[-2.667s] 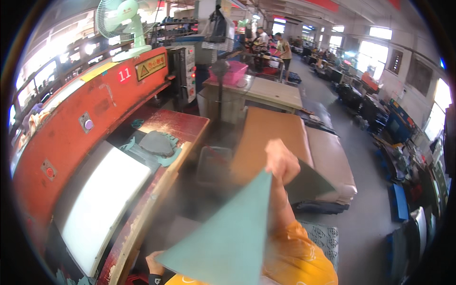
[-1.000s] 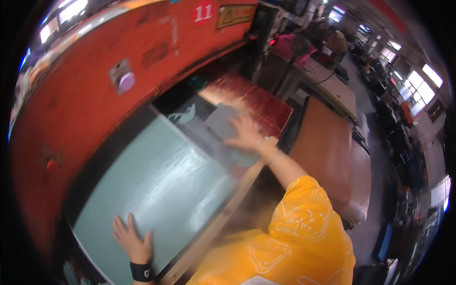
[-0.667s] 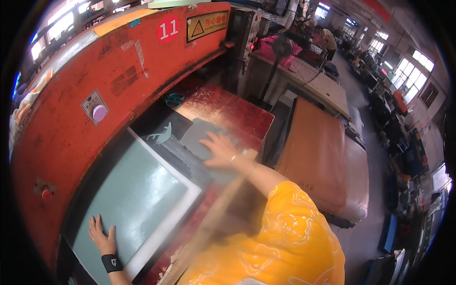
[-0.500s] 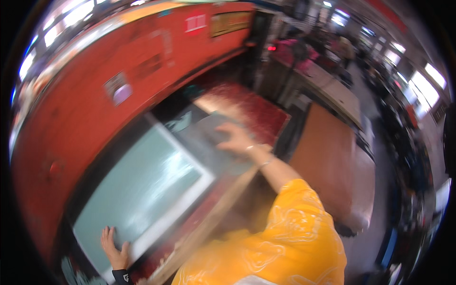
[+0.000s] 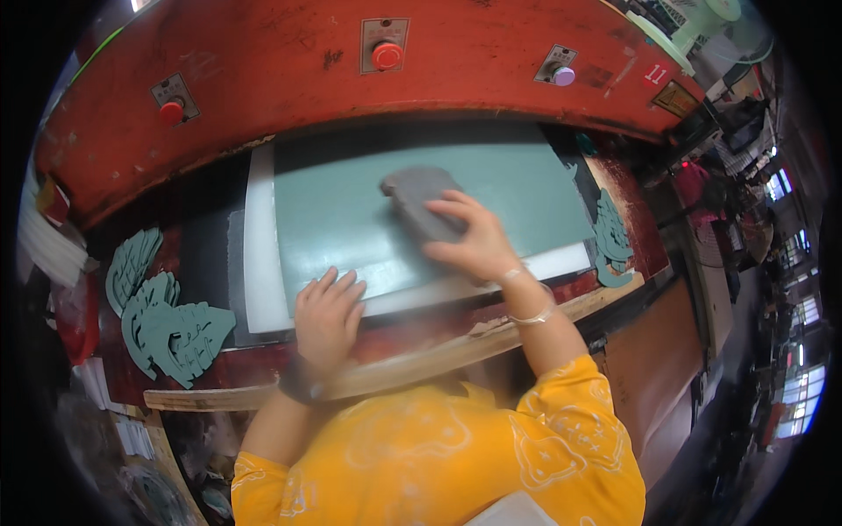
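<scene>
Grey block (image 5: 425,203) sits over middle of green sheet (image 5: 329,228), right hand (image 5: 478,238) clamped on it. Sheet lies on white board (image 5: 261,241). Left hand (image 5: 328,317) apart, fingers extended at sheet's near edge. Red machine (image 5: 289,79) stands behind.

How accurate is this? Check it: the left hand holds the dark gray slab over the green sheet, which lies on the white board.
The hand is wrong: in the head view, the right hand holds the dark gray slab; the left hand is at the near edge of the white board. The slab is over the green sheet, which lies on that board.
</scene>
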A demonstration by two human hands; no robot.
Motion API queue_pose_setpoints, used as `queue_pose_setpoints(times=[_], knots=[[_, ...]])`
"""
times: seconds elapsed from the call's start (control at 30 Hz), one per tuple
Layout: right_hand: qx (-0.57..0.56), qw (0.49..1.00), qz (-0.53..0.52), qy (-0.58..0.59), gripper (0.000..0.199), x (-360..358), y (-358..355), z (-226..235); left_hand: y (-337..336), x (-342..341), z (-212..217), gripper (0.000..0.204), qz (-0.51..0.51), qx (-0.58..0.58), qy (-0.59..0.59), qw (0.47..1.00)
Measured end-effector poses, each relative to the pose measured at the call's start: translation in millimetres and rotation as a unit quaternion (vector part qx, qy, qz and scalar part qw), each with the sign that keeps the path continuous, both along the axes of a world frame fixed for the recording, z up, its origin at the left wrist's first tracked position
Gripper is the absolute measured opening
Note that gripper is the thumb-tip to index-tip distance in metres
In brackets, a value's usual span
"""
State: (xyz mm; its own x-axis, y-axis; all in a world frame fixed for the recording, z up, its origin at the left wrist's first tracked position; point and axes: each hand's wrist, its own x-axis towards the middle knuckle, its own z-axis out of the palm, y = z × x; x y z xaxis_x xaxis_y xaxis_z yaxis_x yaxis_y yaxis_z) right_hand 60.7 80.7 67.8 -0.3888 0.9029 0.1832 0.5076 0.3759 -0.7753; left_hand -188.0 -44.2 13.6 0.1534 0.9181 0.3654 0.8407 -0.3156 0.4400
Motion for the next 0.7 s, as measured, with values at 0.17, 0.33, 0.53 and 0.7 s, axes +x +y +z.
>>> queue_pose_setpoints(times=[0.17,0.33,0.53,0.7], knots=[[0.112,0.975,-0.066,-0.18,0.057,-91,-2,-22,-6,-58,7,0.028,0.04,-0.014,0.003,0.999],[0.126,0.952,-0.025,-0.28,0.063,-90,-1,-22,-14,-80,-5,0.026,0.006,-0.005,-0.061,0.998],[0.12,0.975,0.001,-0.188,0.06,-104,-8,-26,-13,-78,-7,0.024,0.034,0.016,-0.11,0.993],[0.188,0.973,0.002,-0.133,0.054,-152,-25,-26,-12,-78,-5,0.021,0.034,0.025,-0.12,0.992]])
